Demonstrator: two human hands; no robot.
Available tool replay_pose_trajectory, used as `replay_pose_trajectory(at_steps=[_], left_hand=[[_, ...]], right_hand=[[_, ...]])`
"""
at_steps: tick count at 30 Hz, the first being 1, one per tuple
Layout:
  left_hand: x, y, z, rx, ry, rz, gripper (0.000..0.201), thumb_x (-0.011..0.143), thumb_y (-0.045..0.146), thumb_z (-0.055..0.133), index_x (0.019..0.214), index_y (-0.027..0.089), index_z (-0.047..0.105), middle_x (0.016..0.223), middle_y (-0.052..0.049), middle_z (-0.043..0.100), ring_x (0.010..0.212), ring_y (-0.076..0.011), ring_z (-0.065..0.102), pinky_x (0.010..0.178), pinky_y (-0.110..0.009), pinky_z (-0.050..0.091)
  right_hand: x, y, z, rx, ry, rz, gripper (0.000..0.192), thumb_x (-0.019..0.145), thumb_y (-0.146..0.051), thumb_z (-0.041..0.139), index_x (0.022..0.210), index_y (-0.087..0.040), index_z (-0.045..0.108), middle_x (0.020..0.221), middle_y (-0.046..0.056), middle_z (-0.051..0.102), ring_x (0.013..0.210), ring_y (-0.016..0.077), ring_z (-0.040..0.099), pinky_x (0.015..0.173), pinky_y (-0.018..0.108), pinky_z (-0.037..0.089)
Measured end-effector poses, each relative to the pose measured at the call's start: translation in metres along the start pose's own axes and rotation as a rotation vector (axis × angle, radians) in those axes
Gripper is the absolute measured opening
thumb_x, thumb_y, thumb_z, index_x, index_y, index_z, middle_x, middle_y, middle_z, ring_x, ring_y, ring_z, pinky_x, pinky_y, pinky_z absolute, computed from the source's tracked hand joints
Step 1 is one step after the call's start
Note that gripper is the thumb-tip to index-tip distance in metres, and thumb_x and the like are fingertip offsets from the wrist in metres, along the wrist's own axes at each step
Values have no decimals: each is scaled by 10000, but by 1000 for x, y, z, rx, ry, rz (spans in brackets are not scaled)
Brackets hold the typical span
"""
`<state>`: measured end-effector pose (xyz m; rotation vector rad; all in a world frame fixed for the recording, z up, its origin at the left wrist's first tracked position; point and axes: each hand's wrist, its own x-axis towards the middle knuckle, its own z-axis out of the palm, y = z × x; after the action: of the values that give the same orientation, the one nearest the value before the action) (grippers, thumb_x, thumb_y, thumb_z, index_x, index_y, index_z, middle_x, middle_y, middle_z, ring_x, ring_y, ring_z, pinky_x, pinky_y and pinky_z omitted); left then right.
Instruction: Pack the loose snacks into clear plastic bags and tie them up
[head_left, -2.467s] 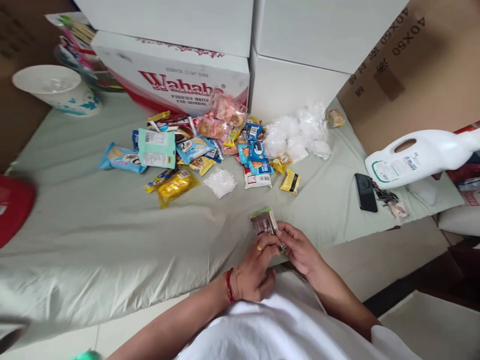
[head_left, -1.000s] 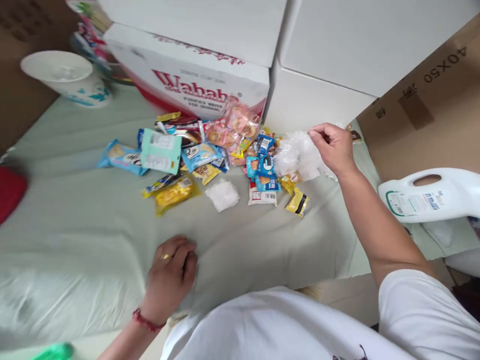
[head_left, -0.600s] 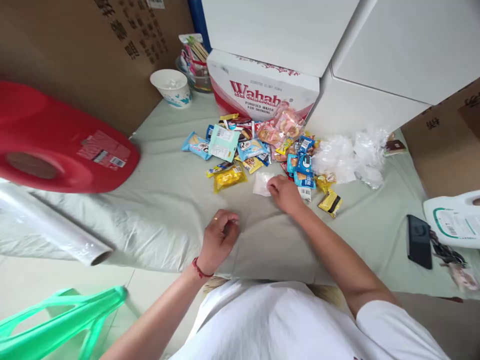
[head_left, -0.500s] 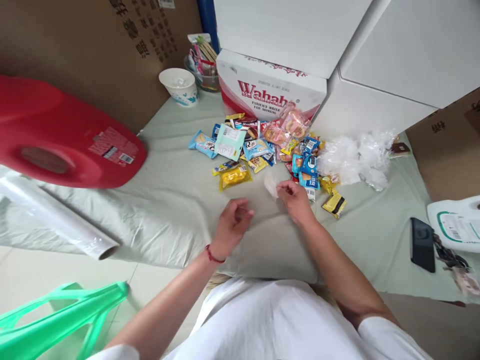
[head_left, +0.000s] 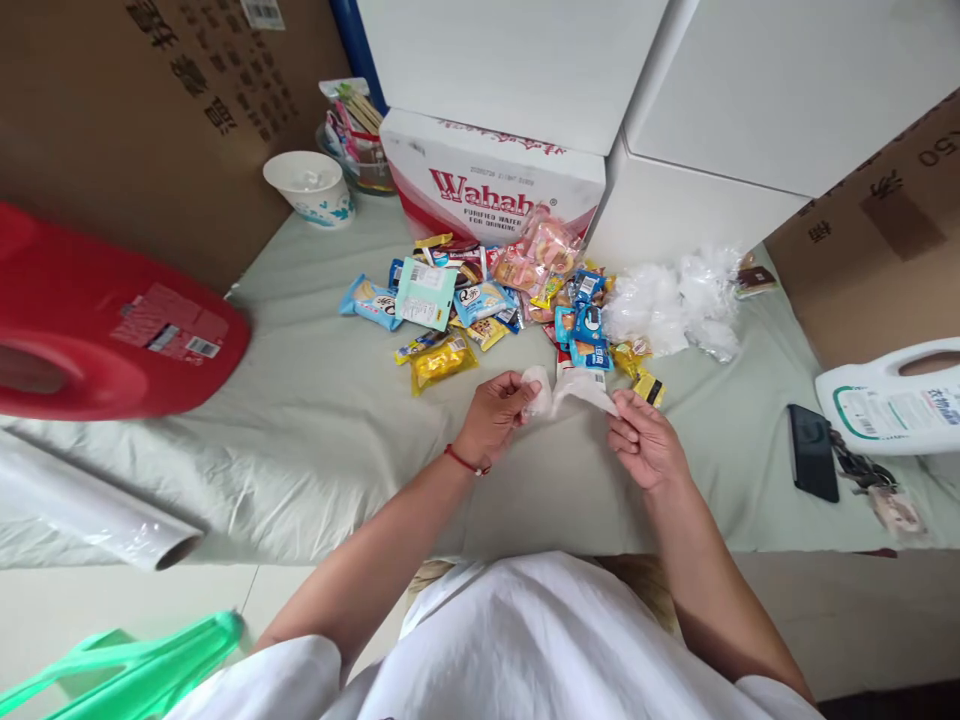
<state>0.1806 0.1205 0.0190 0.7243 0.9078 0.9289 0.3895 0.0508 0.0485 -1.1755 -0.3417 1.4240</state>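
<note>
Both hands held one small clear plastic bag (head_left: 564, 390) above the pale green sheet (head_left: 300, 420), just near the heap of snack packets (head_left: 487, 300). The left hand (head_left: 491, 415) pinched its left end; the right hand (head_left: 646, 445) pinched its right corner. A black phone (head_left: 812, 465) lay far right.

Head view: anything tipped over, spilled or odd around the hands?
Two jugs lie on their sides on the pale green sheet: a red plastic jug at left, a white plastic jug at right. No spill shows. Both hands hold a small clear plastic bag.
</note>
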Motion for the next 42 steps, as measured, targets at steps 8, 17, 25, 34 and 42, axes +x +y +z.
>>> replay_pose_trajectory(at_steps=[8, 17, 25, 34, 42], left_hand=[[66, 69, 75, -65, -239, 83, 487, 863, 530, 763, 1192, 207, 608, 1200, -79, 619, 1012, -208, 690, 829, -368, 607], [-7, -29, 37, 311, -303, 154, 559, 757, 489, 869, 1211, 239, 662, 1334, -119, 649, 1218, -263, 620, 981, -379, 540], [-21, -22, 6, 322, -114, 159, 428, 899, 627, 670, 979, 207, 697, 947, -41, 678, 886, -165, 620, 757, -269, 519], [-10, -34, -2, 199, -145, -30, 457, 776, 592, 810, 950, 182, 707, 801, 13, 639, 693, -109, 531, 665, -244, 454], [-10, -32, -8, 256, -193, 89, 381, 770, 547, 833, 942, 209, 797, 961, -49, 661, 847, -166, 603, 769, -292, 494]], right_hand=[[-30, -18, -61, 117, 91, -183, 330, 676, -227, 905, 768, -200, 589, 718, -67, 461, 462, 12, 211, 353, 75, 292], [-51, 39, -22, 191, -2, 195, 385, 624, -284, 940, 841, -188, 637, 642, -83, 474, 455, 10, 229, 368, 126, 173], [-46, 53, 6, 182, -132, 348, 433, 588, -274, 951, 905, -203, 664, 642, -97, 467, 459, 10, 201, 388, 141, 113], [-30, 54, 26, 94, -157, 278, 454, 620, -316, 940, 990, -215, 697, 692, -81, 501, 468, 12, 214, 418, 163, 132], [-21, 77, 22, -266, -193, 141, 399, 685, -506, 889, 818, -216, 649, 564, -88, 398, 480, 59, 207, 456, 229, 162]])
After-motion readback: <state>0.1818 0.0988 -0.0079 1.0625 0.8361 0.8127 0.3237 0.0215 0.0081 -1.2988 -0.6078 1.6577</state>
